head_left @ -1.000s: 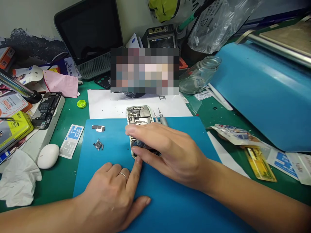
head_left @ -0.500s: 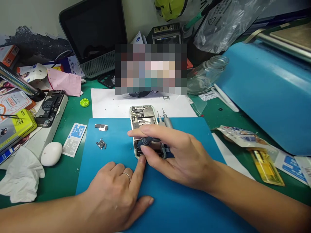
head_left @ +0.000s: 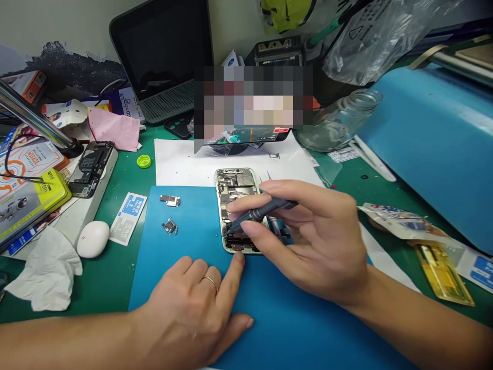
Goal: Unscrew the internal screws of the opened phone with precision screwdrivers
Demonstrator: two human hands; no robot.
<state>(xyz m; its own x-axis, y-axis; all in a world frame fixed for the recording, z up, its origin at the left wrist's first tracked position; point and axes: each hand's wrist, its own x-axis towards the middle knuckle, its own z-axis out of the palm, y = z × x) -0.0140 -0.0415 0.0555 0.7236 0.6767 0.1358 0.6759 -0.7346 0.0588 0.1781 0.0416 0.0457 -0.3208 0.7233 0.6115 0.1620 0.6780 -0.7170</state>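
Note:
An opened smartphone (head_left: 238, 181) lies on the blue mat (head_left: 185, 288), its inner parts bare. Between the thumb and fingers of my right hand (head_left: 319, 236) are dark tweezers (head_left: 265, 209); their tip points down at the phone's lower left side. My left hand (head_left: 200, 303) holds nothing, with its index finger stretched to the phone's bottom edge, its thumb apart and the other fingers curled. Partly hidden behind my right hand lie screwdrivers (head_left: 274, 225). Left of the phone are a metal shield plate (head_left: 170, 200) and a small heap of tiny parts (head_left: 170, 226).
A white earbud case (head_left: 93, 239), a crumpled tissue (head_left: 46, 270) and another opened phone (head_left: 92, 169) lie at left. Behind the mat are white paper (head_left: 185, 164), a green cap (head_left: 144, 162), a tablet-like screen (head_left: 162, 51) and a glass jar (head_left: 339, 123). Yellow packaging (head_left: 444, 270) lies at right.
My right hand has turned and shifted right, so more of the tweezers shows, their tip at the phone's lower left. My left index finger stays at the bottom edge. The view has shifted slightly.

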